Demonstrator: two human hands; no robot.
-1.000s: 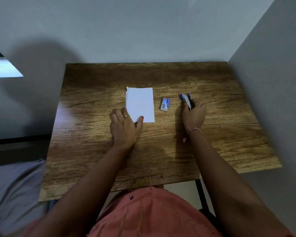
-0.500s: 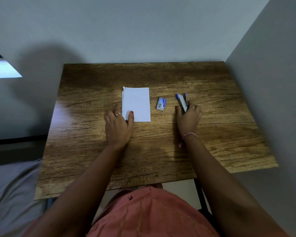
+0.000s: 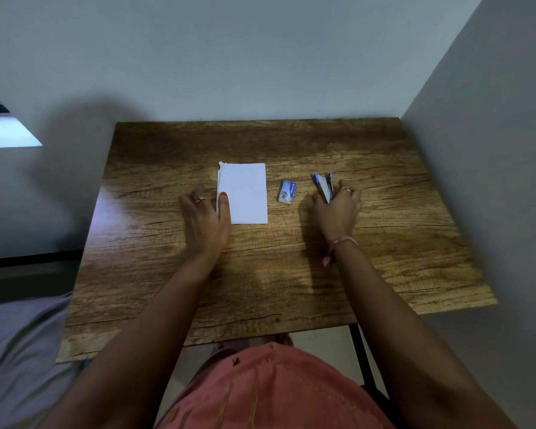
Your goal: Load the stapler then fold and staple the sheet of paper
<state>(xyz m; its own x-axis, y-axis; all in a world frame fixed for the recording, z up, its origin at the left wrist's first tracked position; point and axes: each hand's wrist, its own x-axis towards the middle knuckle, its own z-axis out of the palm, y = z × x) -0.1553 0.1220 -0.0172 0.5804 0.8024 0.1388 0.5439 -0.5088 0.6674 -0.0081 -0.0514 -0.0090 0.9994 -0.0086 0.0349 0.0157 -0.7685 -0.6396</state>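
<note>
A white folded sheet of paper [image 3: 245, 193] lies flat in the middle of the wooden table [image 3: 260, 274]. My left hand [image 3: 205, 221] rests palm down at the paper's left edge, thumb on the sheet, fingers spread on the wood. A small blue and grey staple box [image 3: 287, 192] lies just right of the paper. Further right, my right hand [image 3: 338, 212] grips the rear of a blue and grey stapler [image 3: 324, 187], whose front end points away from me with its top arm parted from the base.
The table stands in a corner, with a wall along its far edge and another wall [image 3: 492, 150] close on the right. A grey cloth surface [image 3: 19, 351] lies low at the left. My lap in a red garment [image 3: 276, 388] is below the near edge.
My left hand slid from the paper's near left corner to its left edge. My right hand stays on the stapler. The view shifted slightly.
</note>
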